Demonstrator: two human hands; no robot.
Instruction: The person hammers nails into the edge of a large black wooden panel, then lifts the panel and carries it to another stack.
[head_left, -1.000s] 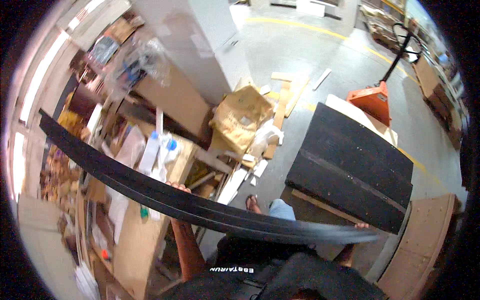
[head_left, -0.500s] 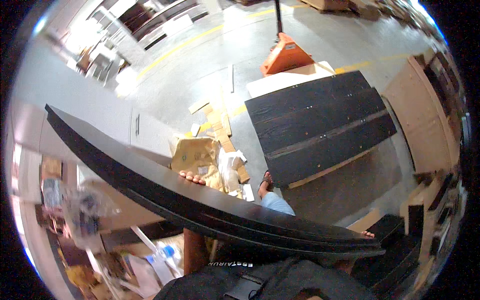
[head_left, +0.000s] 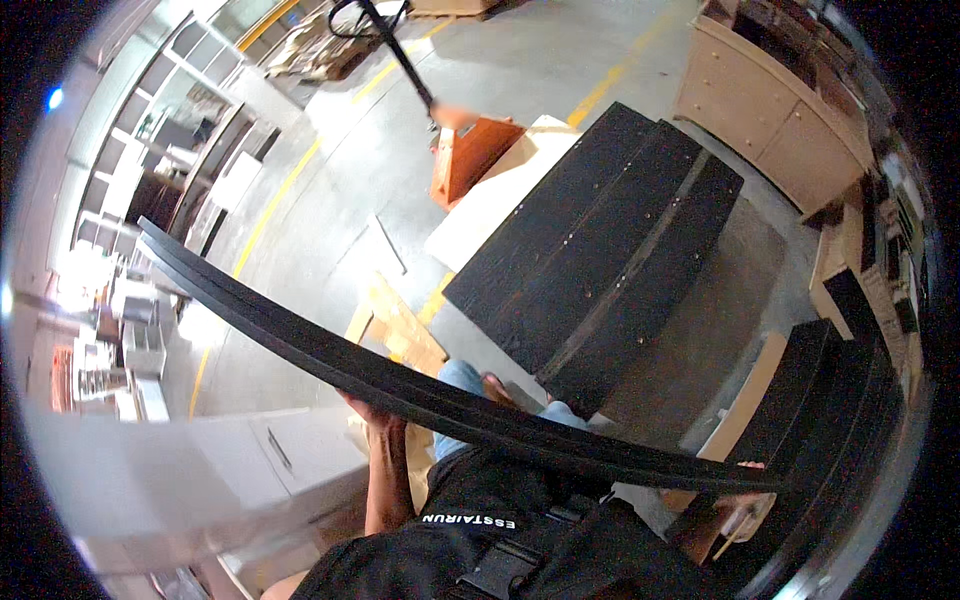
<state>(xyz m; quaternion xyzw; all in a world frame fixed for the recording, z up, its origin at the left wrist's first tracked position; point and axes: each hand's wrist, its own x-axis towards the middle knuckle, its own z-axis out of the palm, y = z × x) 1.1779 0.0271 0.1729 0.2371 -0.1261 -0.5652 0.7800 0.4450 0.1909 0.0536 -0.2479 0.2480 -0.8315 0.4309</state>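
Head view, from the hands out: the left hand (head_left: 372,412) cups the underside of one long black board (head_left: 400,385), fingers curled on its near edge. The right hand (head_left: 745,478) grips the board's far end at four o'clock, though blur hides most of it. The board spans the frame from nine to four o'clock. Beyond it, at one o'clock, lie two wide black panels (head_left: 610,250) side by side. One orange pallet jack (head_left: 470,150) stands at twelve. Flattened cardboard (head_left: 400,325) lies on the floor at centre.
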